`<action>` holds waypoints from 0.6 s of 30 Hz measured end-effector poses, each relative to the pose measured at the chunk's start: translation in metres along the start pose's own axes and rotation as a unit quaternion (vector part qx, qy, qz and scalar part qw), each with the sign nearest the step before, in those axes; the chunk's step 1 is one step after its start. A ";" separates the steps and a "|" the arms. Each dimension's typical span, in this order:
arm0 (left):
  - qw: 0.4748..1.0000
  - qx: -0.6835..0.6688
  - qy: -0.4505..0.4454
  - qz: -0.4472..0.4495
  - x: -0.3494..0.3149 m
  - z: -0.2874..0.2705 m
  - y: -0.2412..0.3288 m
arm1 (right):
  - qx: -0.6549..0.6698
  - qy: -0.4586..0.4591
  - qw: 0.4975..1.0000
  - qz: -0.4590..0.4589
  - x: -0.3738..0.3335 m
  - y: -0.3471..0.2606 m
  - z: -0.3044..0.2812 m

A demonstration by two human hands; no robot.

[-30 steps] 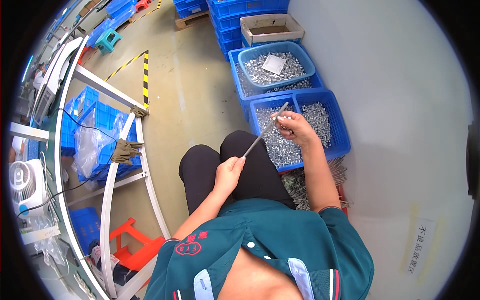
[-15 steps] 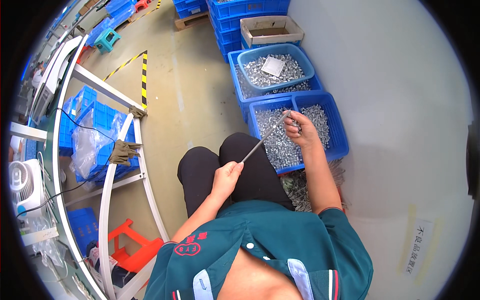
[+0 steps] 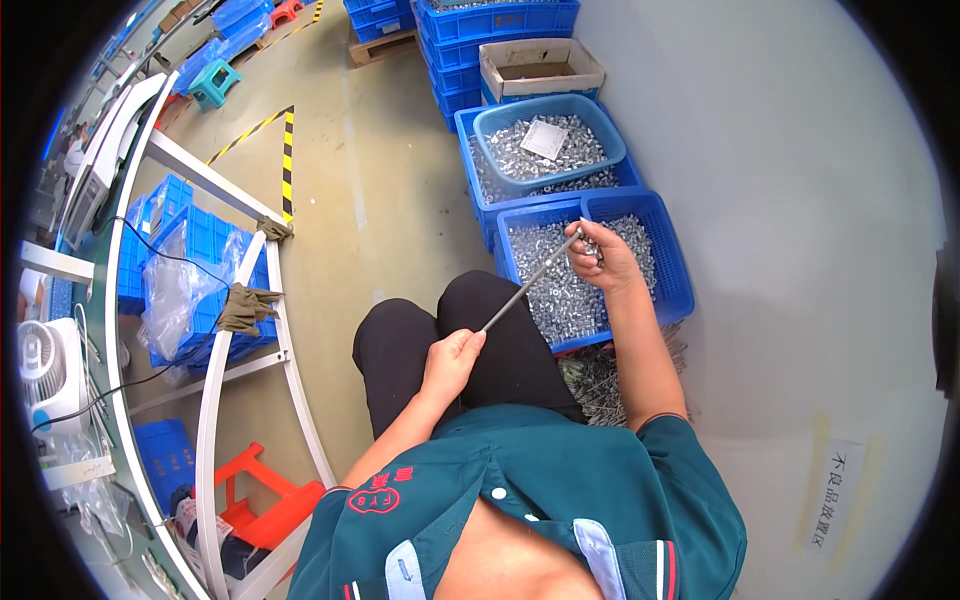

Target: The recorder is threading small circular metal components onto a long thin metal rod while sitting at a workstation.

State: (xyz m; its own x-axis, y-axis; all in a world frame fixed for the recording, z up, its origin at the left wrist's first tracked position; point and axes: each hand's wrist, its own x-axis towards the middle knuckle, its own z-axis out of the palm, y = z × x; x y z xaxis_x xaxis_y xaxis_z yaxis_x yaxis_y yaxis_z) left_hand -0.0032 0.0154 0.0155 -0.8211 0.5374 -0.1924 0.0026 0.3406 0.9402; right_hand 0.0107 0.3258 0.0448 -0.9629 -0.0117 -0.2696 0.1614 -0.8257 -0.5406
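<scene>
A thin grey metal rod (image 3: 527, 284) slants across my lap, rising from left to right. My left hand (image 3: 452, 362) is closed round its near end above my thighs. At the far end, the thumb and fingers of my right hand (image 3: 604, 255) pinch the tip. Small silvery metal pieces also show in the curled fingers of that hand; their exact kind is too small to tell. Below the right hand stands a blue divided basket (image 3: 682, 285), with many loose silvery metal pieces (image 3: 560, 300) in both compartments.
Behind it, a light-blue basin (image 3: 612, 140) of similar pieces rests on another blue crate. An open carton (image 3: 590, 78) and stacked blue crates (image 3: 500, 18) stand farther back. A wall (image 3: 770, 220) borders the right; a white frame (image 3: 212, 420) and red stool (image 3: 285, 505) are left.
Both hands and the rod stay nearly in place. The rod's lower end and my left hand have shifted very slightly; the whole view has moved a little.
</scene>
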 end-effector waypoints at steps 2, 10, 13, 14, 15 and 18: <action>1.000 0.000 0.007 0.003 0.000 0.001 -0.002 | -0.004 0.001 1.000 0.002 0.000 -0.001 0.000; 1.000 0.014 0.017 0.013 0.001 0.001 -0.003 | -0.101 0.057 0.993 -0.004 -0.009 0.002 0.023; 0.999 -0.033 0.008 0.021 0.001 0.001 -0.002 | 0.020 -0.030 0.999 -0.026 -0.011 0.006 0.021; 0.998 -0.058 0.003 0.026 0.001 0.001 -0.001 | 0.019 -0.030 0.999 -0.027 -0.010 0.005 0.017; 0.998 -0.058 0.003 0.027 0.001 0.001 0.001 | -0.012 -0.016 1.000 -0.018 -0.009 0.003 0.010; 0.997 -0.075 0.002 0.016 0.000 0.000 0.003 | -0.077 0.027 0.997 -0.008 -0.010 0.002 0.010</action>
State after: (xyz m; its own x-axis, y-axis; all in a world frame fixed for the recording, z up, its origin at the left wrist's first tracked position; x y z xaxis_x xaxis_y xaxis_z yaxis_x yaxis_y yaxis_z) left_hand -0.0033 0.0170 0.0187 -0.8241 0.5429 -0.1615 -0.0567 0.2045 0.9772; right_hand 0.0182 0.3186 0.0548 -0.9532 0.0345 -0.3003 0.1815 -0.7293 -0.6597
